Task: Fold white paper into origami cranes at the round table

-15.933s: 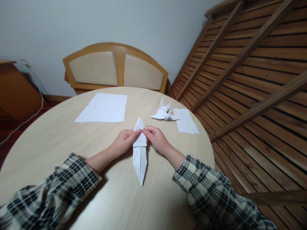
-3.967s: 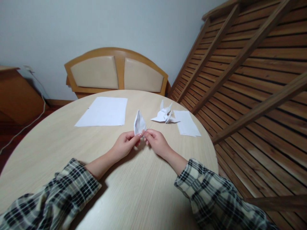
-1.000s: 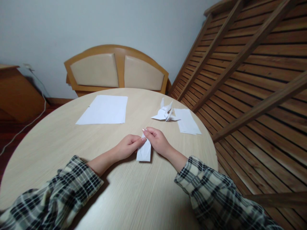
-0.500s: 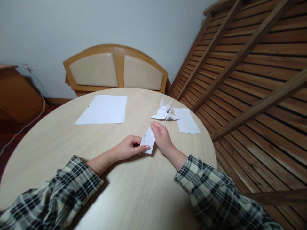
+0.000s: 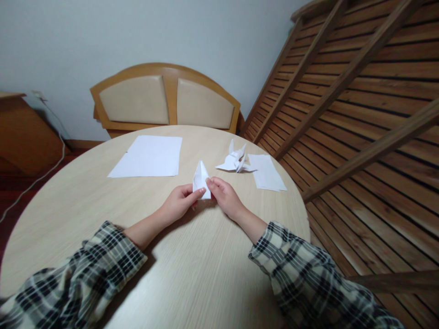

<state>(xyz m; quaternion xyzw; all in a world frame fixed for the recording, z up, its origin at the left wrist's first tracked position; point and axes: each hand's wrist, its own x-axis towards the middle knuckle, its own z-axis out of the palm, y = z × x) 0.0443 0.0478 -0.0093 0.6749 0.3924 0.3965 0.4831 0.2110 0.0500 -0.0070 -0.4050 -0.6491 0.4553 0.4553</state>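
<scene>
A small piece of folded white paper (image 5: 200, 177) stands with its pointed tip up, held between my two hands above the table. My left hand (image 5: 179, 201) pinches its lower left part, thumb across the front face. On the right edge my right hand (image 5: 224, 195) grips it with thumb and fingers, the thumbs close together. The fingers behind the paper are mostly hidden. Just beyond my right hand sit white folded paper cranes (image 5: 236, 160), wings and points overlapping, so I cannot tell how many.
Flat white sheets (image 5: 147, 156) lie at the back left of the round wooden table (image 5: 85, 196). Smaller white sheets (image 5: 267, 172) rest beside the cranes. A padded headboard (image 5: 164, 96) stands behind the table, and a slatted wooden panel (image 5: 360, 114) leans along the right.
Both hands have shifted the folded paper up and left, and its tip now points away from me. My right hand has slid from the paper's top down to its lower right side.
</scene>
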